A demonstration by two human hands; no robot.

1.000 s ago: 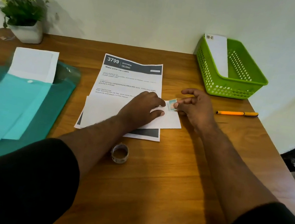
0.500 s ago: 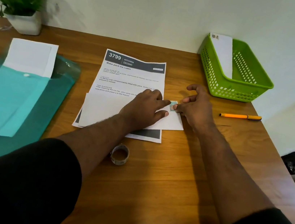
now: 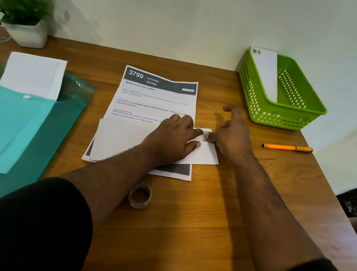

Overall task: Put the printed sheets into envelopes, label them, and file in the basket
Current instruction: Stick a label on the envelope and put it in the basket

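A white envelope (image 3: 122, 139) lies across the lower half of a printed sheet (image 3: 155, 100) headed "3799 KITCHEN" in the middle of the wooden table. My left hand (image 3: 172, 141) presses down on the envelope, index finger pointing at a small teal label sticker (image 3: 207, 132) on its top right corner. My right hand (image 3: 232, 133) has its thumb tip on the sticker, its other fingers lifted and spread. A green basket (image 3: 290, 119) at the back right holds one labelled white envelope (image 3: 265, 71) leaning on its left wall.
An orange pen (image 3: 286, 147) lies right of my hands, near the table's right edge. A roll of tape (image 3: 140, 195) stands in front of the sheet. A teal folder (image 3: 14, 123) with white paper (image 3: 32, 73) covers the left side. A potted plant (image 3: 23, 10) is at the back left.
My right hand went from pinching the sticker to pressing it onto the envelope's corner with the thumb, its fingers opening out. My left hand stayed on the envelope. The camera shifted slightly.
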